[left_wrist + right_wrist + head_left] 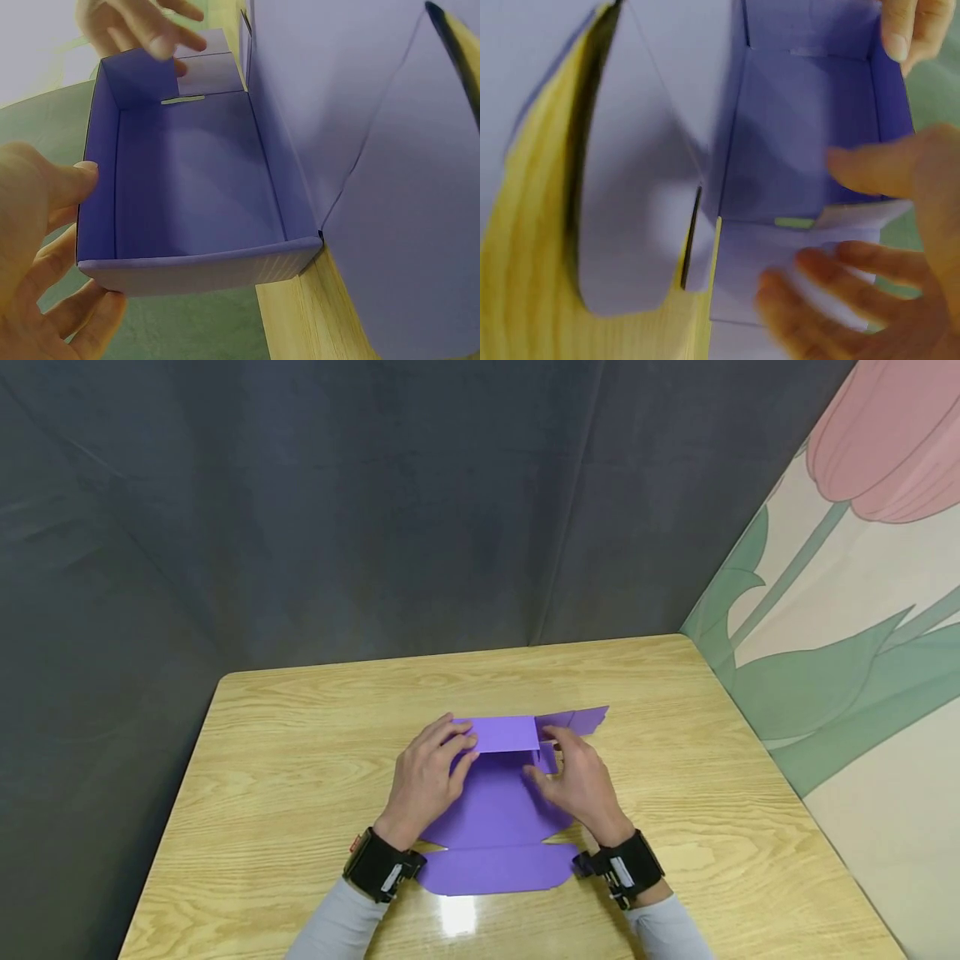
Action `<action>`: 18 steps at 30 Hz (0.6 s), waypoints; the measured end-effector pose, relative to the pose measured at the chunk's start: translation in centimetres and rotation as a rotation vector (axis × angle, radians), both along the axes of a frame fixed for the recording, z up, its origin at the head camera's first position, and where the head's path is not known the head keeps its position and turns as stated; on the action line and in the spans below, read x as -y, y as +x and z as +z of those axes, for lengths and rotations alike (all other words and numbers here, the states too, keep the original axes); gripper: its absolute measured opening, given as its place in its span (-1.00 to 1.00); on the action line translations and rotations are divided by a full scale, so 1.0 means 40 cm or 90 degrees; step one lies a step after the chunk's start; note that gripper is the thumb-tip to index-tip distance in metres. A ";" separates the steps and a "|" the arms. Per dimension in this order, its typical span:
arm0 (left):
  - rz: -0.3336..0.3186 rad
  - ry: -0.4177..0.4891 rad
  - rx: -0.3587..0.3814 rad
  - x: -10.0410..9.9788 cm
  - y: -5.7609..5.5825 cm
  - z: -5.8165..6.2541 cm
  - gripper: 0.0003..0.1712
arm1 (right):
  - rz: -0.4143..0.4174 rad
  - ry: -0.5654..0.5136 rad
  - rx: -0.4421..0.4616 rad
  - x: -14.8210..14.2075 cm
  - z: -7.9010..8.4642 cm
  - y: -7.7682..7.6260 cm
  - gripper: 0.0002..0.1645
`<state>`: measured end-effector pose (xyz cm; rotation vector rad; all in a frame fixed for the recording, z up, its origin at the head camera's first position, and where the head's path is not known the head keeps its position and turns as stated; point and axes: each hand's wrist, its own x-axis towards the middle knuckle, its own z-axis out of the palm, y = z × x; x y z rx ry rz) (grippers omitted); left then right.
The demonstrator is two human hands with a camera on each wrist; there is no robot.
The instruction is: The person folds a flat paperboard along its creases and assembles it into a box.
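Note:
A purple cardboard box (pixel 506 735), partly folded, stands on its side toward the middle of the table, its tray opening toward me. Its lid panel (pixel 495 814) lies flat in front, ending in a tuck flap (pixel 498 870). My left hand (pixel 429 777) holds the tray's left end, thumb on the wall's edge and fingers around the outside, as the left wrist view shows. At the other end, my right hand (pixel 581 781) has its fingers spread around an unfolded end flap (pixel 754 274). The right thumb is in front of the tray opening, apart from the fingers.
The wood-grain table (pixel 300 760) surrounds the box. A dark curtain (pixel 375 510) hangs behind the table, and a tulip-patterned curtain (pixel 840 693) runs along the right edge. Black camera bands (pixel 382 864) sit on both wrists.

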<state>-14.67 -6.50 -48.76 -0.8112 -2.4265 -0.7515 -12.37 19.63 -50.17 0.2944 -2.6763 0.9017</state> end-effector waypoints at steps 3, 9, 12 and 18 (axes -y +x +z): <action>-0.001 -0.003 0.003 0.000 -0.001 0.000 -0.81 | -0.010 0.007 0.077 -0.013 0.003 0.003 0.04; -0.004 -0.010 0.017 0.002 -0.003 0.004 -0.79 | -0.016 -0.092 0.196 -0.022 -0.002 0.002 0.07; -0.004 -0.008 0.015 0.002 -0.003 0.004 -0.80 | -0.029 -0.139 0.218 -0.020 -0.005 0.003 0.05; -0.002 -0.007 0.024 0.003 -0.002 0.003 -0.80 | -0.080 -0.238 0.257 -0.018 -0.003 0.004 -0.01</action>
